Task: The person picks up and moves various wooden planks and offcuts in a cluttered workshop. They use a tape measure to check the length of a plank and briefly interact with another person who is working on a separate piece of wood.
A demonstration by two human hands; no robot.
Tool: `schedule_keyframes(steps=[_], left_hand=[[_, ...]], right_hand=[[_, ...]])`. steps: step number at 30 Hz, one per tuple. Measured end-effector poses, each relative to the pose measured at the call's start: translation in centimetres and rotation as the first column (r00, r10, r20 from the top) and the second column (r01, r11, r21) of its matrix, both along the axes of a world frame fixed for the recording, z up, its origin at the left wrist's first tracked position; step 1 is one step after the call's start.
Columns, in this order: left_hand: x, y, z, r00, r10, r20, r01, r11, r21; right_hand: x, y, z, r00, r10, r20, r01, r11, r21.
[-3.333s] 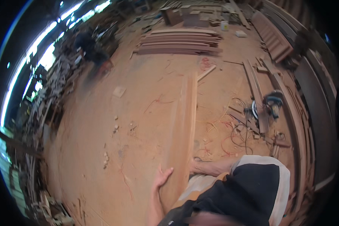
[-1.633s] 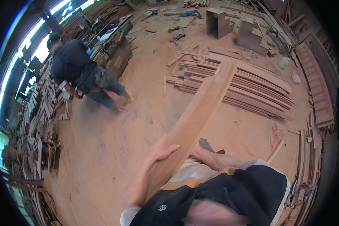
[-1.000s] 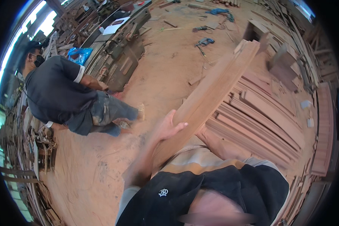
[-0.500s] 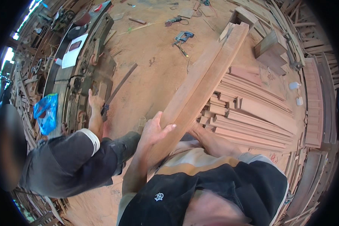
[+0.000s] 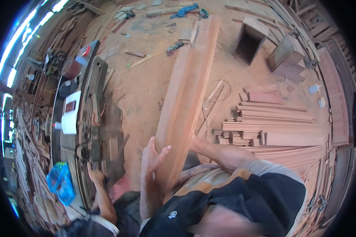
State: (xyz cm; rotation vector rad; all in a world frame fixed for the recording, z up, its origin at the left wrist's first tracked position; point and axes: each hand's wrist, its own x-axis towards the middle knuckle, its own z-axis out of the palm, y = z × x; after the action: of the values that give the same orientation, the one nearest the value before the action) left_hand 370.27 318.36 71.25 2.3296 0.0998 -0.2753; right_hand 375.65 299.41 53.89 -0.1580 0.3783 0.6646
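I carry a bundle of long reddish-brown wooden boards, lying side by side and pointing away from me. My left hand wraps the left edge near the close end, thumb over the top face. At the right edge is my right hand, gripping from the side and below; its fingers are hidden by the wood. The near end of the boards rests close against my body, and the far end reaches over the floor.
To the left, a co-worker's hand is by a long machine bench, with a blue plastic bag beside it. Stacked lumber lies on the right. Wooden boxes stand beyond it; a power tool lies on the floor ahead.
The boards have swung left and now point more nearly straight ahead, both my hands still on them. My view has turned too; the co-worker now appears lower at the left.
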Motion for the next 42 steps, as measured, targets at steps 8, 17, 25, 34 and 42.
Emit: schedule_keyframes(steps=[8,17,25,34,42], left_hand=[[21.3,4.9,-1.5,0.991,0.027,-0.131,-0.052,0.980,-0.191],[50.4,7.1,5.3,0.984,-0.061,-0.167,0.072,0.995,0.062],[80.3,10.1,4.4,0.987,-0.109,-0.119,0.120,0.989,0.090],[112.3,15.7,7.9,0.996,-0.057,-0.073,0.064,0.993,0.096],[142.5,18.7,9.8,0.958,-0.180,-0.222,0.211,0.970,0.120]], right_hand=[[22.0,4.2,-0.4,0.994,0.026,-0.110,-0.027,1.000,-0.009],[46.6,8.8,2.5,0.999,0.012,-0.044,-0.012,1.000,-0.006],[75.0,12.7,2.6,1.000,0.005,-0.008,-0.005,1.000,-0.018],[108.9,18.7,2.5,0.998,0.041,0.054,-0.043,0.999,0.027],[136.9,21.9,3.9,0.995,-0.040,0.093,0.023,0.984,0.175]])
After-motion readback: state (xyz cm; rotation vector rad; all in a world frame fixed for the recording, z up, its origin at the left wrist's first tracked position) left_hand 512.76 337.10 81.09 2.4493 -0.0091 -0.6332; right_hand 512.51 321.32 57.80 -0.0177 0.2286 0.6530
